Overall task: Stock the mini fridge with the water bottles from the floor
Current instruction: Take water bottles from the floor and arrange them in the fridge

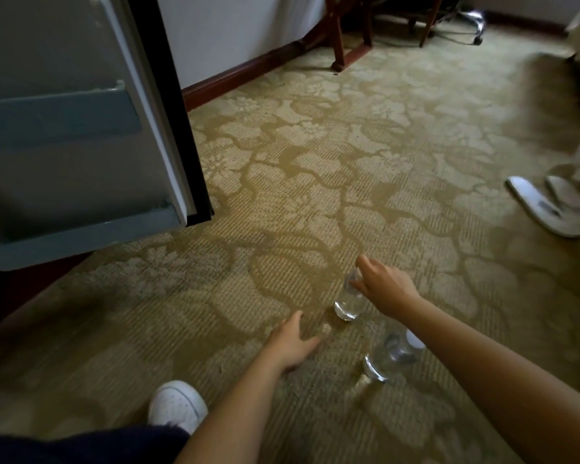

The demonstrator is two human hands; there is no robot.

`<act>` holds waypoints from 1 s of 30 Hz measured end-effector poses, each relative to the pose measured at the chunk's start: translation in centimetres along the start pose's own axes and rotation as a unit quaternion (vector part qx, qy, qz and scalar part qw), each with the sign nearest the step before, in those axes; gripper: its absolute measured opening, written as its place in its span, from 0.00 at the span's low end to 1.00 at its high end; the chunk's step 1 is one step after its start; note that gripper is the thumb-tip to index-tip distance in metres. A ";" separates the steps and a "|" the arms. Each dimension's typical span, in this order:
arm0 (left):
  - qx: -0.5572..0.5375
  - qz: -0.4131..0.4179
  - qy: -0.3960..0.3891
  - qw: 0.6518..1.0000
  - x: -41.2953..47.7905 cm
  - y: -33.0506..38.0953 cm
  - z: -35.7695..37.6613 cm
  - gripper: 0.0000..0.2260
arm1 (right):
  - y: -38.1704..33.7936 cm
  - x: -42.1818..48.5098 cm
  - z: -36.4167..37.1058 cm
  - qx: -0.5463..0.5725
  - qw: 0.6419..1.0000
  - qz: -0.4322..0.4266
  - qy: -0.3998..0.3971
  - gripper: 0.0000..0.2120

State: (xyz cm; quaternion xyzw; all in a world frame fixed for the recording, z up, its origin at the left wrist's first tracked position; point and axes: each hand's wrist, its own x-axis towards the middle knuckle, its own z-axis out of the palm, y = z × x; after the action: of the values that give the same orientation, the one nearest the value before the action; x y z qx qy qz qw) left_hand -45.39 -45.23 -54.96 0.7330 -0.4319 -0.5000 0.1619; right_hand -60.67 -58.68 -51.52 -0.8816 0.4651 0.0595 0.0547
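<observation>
From the head view, the landmark is the open mini fridge door (81, 128), swung out over the patterned carpet (349, 145) at the upper left, its grey shelf rails facing the person; I take it the door stands wide so both hands can stay free for carrying. Well to the right of the door and nearer the person, two clear water bottles sit on the carpet. The farther bottle (348, 303) stands roughly upright, and the right hand (384, 289) comes over its top with fingers curled down around the neck and cap, seemingly closing on it, though the motion blur leaves me unable to say whether the grip is firm yet. Taking it by the neck makes sense, since that is the part a reaching hand meets first from above. The nearer bottle (390, 358), farther again from the door, rests beneath the right forearm, its white cap showing. The left hand (293, 343) hovers low between the door and the bottles, fingers spread and holding nothing, probably bracing or ready for the second bottle. A white shoe (178, 405) is planted below the door, suggesting a crouch. Far from the door, at the right edge, lie white slippers (549, 205); a chair (349, 28) stands beyond.
</observation>
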 end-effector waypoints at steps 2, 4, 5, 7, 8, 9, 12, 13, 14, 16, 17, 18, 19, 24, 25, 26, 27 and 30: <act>-0.030 0.004 0.001 1.000 -0.1 -0.1 -0.3 0.36 | -0.5 -0.2 -1.1 0.008 1.000 -0.024 0.013 0.20; -0.033 0.030 0.019 0.999 -0.5 0.3 -0.6 0.38 | -1.3 -0.7 -2.8 0.016 0.998 -0.054 0.028 0.20; -0.019 0.052 0.041 0.998 -0.7 0.6 -0.8 0.39 | -1.8 -0.9 -3.8 0.023 0.997 -0.066 0.037 0.20; -0.014 0.105 0.096 0.990 -1.3 1.2 -1.3 0.41 | -3.0 -1.4 -5.9 0.056 0.992 -0.092 0.061 0.19; -0.030 0.130 0.117 0.984 -1.7 1.5 -1.5 0.42 | -3.6 -1.8 -7.0 0.079 0.989 -0.105 0.072 0.18; -0.046 0.158 0.133 0.977 -2.2 1.7 -1.9 0.42 | -4.3 -2.0 -8.0 0.102 0.985 -0.117 0.079 0.17; -0.051 0.211 0.166 0.962 -3.3 1.5 -3.4 0.40 | -6.1 -2.3 -10.9 0.184 0.969 -0.141 0.086 0.13; -0.048 0.214 0.173 0.960 -3.7 1.3 -4.2 0.38 | -6.7 -2.2 -11.7 0.211 0.963 -0.145 0.086 0.12; -0.040 0.214 0.178 0.960 -4.1 1.3 -5.1 0.35 | -7.3 -2.1 -12.4 0.232 0.957 -0.150 0.089 0.10; -0.027 0.209 0.183 0.960 -4.7 1.7 -7.3 0.31 | -8.4 -1.7 -13.7 0.260 0.946 -0.164 0.098 0.08; -0.036 0.208 0.181 0.960 -5.2 2.1 -8.5 0.30 | -9.0 -1.5 -14.2 0.274 0.941 -0.172 0.103 0.07; -0.053 0.210 0.177 0.960 -5.8 2.5 -9.9 0.30 | -9.7 -1.3 -14.9 0.292 0.933 -0.180 0.108 0.07; -0.065 0.214 0.166 0.960 -6.2 3.1 -10.9 0.30 | -10.1 -1.1 -15.5 0.317 0.925 -0.181 0.110 0.07; 0.065 0.204 0.168 0.962 -10.7 5.5 -18.5 0.26 | -13.7 0.3 -19.2 0.422 0.876 -0.194 0.131 0.08; 0.090 0.197 0.173 0.961 -11.5 5.6 -20.1 0.24 | -14.6 0.6 -19.9 0.429 0.869 -0.201 0.140 0.07; 0.102 0.192 0.173 0.961 -12.3 5.5 -21.4 0.23 | -15.5 0.7 -20.5 0.430 0.866 -0.210 0.149 0.07; 0.109 0.188 0.176 0.960 -13.1 5.3 -22.9 0.24 | -16.6 0.9 -21.2 0.426 0.863 -0.223 0.156 0.07; 0.142 0.188 0.190 0.953 -15.4 4.7 -26.4 0.28 | -19.9 1.3 -23.2 0.424 0.851 -0.257 0.174 0.08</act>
State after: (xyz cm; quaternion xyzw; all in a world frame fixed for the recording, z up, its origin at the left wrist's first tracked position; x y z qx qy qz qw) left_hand -26.49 -40.80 -30.87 0.7352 -0.5900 -0.2454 0.2261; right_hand -42.24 -52.11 -27.97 -0.8566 0.2043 -0.3137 0.3550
